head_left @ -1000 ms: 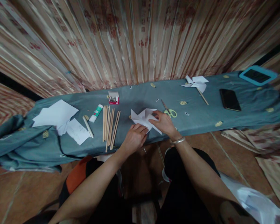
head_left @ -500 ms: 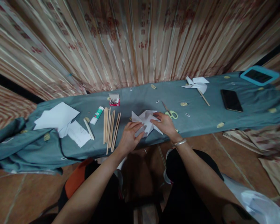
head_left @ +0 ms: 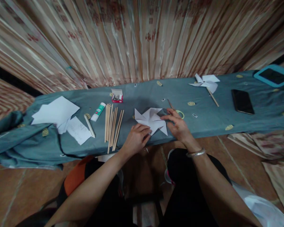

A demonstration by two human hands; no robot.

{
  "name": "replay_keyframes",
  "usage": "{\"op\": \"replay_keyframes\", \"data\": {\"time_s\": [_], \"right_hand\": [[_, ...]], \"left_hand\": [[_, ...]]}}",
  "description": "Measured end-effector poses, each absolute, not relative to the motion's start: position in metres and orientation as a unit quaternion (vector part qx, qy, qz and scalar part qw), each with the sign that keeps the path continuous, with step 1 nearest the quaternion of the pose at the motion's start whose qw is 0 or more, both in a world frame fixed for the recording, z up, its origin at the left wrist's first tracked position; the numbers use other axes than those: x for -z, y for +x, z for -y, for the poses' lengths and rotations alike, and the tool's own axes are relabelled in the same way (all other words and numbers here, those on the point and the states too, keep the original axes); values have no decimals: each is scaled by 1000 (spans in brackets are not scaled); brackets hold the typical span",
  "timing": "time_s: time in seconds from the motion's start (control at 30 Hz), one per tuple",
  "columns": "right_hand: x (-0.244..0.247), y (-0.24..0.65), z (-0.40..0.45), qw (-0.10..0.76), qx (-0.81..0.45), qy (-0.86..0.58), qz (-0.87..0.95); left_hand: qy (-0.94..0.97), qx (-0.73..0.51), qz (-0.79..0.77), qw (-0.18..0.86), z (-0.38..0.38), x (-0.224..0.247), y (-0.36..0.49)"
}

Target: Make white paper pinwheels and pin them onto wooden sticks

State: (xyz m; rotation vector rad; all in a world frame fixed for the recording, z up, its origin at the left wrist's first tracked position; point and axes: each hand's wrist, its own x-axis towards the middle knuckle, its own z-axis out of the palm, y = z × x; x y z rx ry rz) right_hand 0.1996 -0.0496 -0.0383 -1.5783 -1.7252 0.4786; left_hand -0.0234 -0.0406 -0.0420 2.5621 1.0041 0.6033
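A white paper pinwheel lies on the cloth-covered table in front of me, its folded blades spread out. My left hand has its fingers closed over the lower-left blade, holding it down. My right hand is beside the right edge, fingers apart and thumb off the paper; its fingertips are close to the blade, and I cannot tell if they touch. Behind that hand lie scissors with pale green handles, partly hidden by the fingers.
Left of the pinwheel lie wooden sticks, a glue stick, an open box of small metal pieces, a white rod and paper sheets. To the right are another pinwheel on a stick, a phone and a blue-framed tablet.
My right hand has let go of the paper and moved right, fingers spreading. The pinwheel now lies flatter and more in view. My left hand remains at its lower-left side.
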Motion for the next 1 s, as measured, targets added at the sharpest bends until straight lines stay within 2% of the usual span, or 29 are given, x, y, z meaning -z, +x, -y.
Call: {"op": "replay_keyframes", "data": {"time_s": [0.17, 0.37, 1.0], "right_hand": [[39, 205, 59, 334, -206, -578, 715], [44, 200, 56, 331, -202, -570, 724], [34, 164, 52, 274, -86, -594, 751]], "left_hand": [[896, -250, -341, 138, 40, 39, -26], [897, -230, -350, 140, 38, 41, -27], [909, -220, -336, 114, 39, 41, -25]]}}
